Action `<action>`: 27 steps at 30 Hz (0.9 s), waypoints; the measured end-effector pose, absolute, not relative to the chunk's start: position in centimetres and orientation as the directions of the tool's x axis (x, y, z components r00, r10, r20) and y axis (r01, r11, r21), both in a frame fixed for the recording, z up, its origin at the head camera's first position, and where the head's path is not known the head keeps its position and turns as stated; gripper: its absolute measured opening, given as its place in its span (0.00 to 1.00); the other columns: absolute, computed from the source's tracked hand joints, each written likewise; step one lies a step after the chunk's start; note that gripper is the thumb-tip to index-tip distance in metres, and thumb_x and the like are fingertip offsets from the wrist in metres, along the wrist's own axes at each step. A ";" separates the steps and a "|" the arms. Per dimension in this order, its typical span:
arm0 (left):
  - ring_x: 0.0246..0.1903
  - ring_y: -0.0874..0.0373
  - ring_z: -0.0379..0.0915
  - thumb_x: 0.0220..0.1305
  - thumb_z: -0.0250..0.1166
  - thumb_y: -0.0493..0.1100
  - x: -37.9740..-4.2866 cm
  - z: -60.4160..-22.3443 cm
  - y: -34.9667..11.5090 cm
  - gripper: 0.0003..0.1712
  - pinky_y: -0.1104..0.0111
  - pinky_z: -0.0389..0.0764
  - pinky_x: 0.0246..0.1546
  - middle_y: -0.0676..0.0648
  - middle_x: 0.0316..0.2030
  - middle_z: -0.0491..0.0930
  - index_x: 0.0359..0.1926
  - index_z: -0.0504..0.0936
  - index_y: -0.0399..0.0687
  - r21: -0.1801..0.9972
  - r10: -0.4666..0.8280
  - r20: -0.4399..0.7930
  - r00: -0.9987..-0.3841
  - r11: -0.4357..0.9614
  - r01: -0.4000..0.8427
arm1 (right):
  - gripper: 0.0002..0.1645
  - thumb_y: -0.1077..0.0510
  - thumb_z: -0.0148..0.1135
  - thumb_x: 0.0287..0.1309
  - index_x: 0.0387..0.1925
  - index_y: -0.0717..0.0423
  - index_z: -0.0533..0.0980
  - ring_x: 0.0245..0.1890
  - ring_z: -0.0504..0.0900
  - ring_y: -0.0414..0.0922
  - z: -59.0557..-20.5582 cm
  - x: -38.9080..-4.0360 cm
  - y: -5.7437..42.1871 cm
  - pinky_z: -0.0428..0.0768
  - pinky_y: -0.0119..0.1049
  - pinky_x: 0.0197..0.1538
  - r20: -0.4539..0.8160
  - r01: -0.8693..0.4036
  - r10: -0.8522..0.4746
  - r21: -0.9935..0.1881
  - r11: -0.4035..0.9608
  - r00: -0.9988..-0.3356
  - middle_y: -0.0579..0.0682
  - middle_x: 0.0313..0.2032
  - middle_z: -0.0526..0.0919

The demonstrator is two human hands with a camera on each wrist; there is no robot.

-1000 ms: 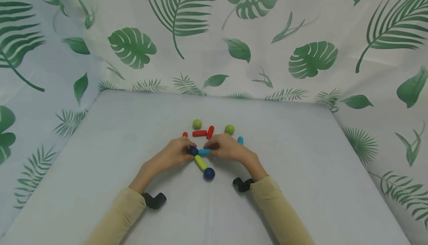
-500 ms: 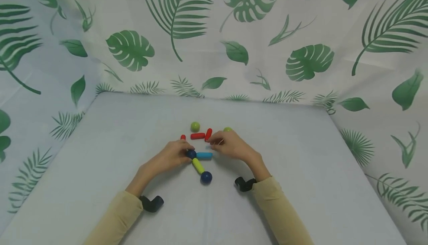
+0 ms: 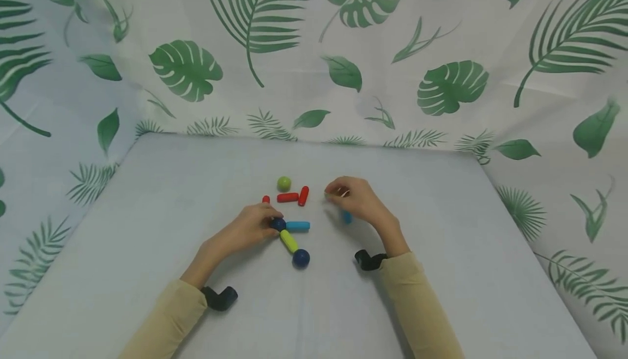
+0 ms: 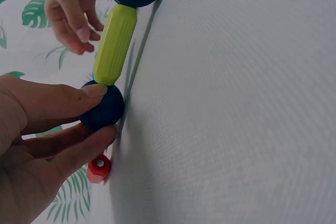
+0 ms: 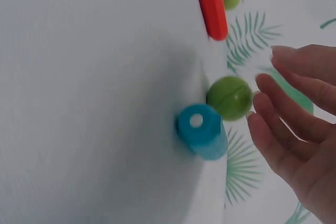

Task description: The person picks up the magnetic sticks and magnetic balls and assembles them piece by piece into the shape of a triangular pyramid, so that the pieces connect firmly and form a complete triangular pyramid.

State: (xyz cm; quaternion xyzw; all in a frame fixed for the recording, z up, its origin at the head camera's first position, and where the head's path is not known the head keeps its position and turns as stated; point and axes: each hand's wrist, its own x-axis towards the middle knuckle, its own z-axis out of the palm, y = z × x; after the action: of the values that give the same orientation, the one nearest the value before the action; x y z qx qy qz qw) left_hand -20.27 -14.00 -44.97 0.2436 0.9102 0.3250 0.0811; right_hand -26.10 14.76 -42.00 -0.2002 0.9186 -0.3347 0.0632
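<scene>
My left hand (image 3: 252, 227) pinches a dark blue ball (image 4: 102, 108) between thumb and fingers. A yellow-green rod (image 3: 289, 242) joins that ball to a second dark blue ball (image 3: 301, 259) nearer the front. From the held ball a light blue rod (image 3: 298, 225) points right, its end touching the ball. My right hand (image 3: 358, 198) hovers over the right part of the group, its fingers loosely bent and holding nothing. In the right wrist view a green ball (image 5: 230, 98) lies close to these fingertips, beside another light blue rod (image 5: 202, 129). The head view mostly hides that ball behind the hand.
Two red rods (image 3: 288, 198) lie end to side behind the joined pieces, with a green ball (image 3: 284, 183) just beyond. A third red rod (image 3: 266, 199) is partly hidden by the left hand. Leaf-printed cloth (image 3: 294, 65) walls the white table (image 3: 417, 184) at the back and sides.
My right hand has left the light blue rod by the held ball and moved right and back to the green ball. My left hand keeps its pinch on the dark blue ball.
</scene>
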 end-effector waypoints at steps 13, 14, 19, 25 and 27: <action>0.46 0.50 0.83 0.60 0.73 0.31 -20.1 -44.6 -13.8 0.22 0.60 0.85 0.51 0.39 0.49 0.85 0.56 0.83 0.32 0.636 0.492 0.007 -0.871 0.670 0.383 | 0.16 0.59 0.66 0.65 0.52 0.61 0.81 0.52 0.84 0.56 -42.0 -26.9 16.8 0.84 0.49 0.51 -0.051 -0.207 -0.313 -0.648 0.733 -0.948 0.59 0.51 0.85; 0.46 0.50 0.83 0.60 0.73 0.31 -20.1 -44.6 -13.8 0.22 0.60 0.85 0.51 0.39 0.49 0.85 0.56 0.83 0.32 0.636 0.490 0.005 -0.872 0.671 0.381 | 0.17 0.59 0.66 0.65 0.54 0.61 0.81 0.54 0.83 0.57 -42.1 -26.9 16.8 0.84 0.49 0.52 -0.048 -0.209 -0.313 -0.648 0.733 -0.949 0.59 0.53 0.84; 0.47 0.50 0.83 0.61 0.73 0.31 -20.3 -44.5 -14.0 0.22 0.60 0.85 0.51 0.40 0.49 0.85 0.56 0.83 0.32 0.644 0.487 0.010 -0.873 0.665 0.378 | 0.24 0.61 0.67 0.64 0.61 0.60 0.78 0.60 0.80 0.59 -42.4 -27.1 16.2 0.82 0.52 0.59 -0.028 -0.234 -0.330 -0.648 0.725 -0.944 0.61 0.62 0.80; 0.47 0.50 0.83 0.61 0.72 0.31 -20.2 -44.7 -14.0 0.22 0.60 0.85 0.51 0.39 0.49 0.85 0.56 0.83 0.32 0.648 0.496 0.012 -0.868 0.658 0.384 | 0.26 0.64 0.67 0.63 0.63 0.61 0.77 0.65 0.76 0.60 -42.8 -26.9 15.6 0.79 0.52 0.64 -0.061 -0.262 -0.398 -0.659 0.705 -0.915 0.60 0.63 0.80; 0.47 0.50 0.83 0.61 0.72 0.31 -20.1 -44.8 -14.0 0.22 0.60 0.85 0.51 0.39 0.49 0.85 0.56 0.83 0.32 0.647 0.498 0.016 -0.867 0.656 0.388 | 0.24 0.64 0.67 0.64 0.61 0.61 0.78 0.64 0.77 0.60 -42.9 -26.8 15.4 0.80 0.51 0.64 -0.058 -0.277 -0.413 -0.656 0.702 -0.909 0.59 0.61 0.81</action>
State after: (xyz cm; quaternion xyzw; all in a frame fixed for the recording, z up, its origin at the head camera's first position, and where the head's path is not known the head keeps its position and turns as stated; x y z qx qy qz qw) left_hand -20.15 -14.03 -44.76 0.2443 0.9062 0.3352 0.0817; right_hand -26.77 15.39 -42.86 -0.1883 0.9169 -0.3370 0.1011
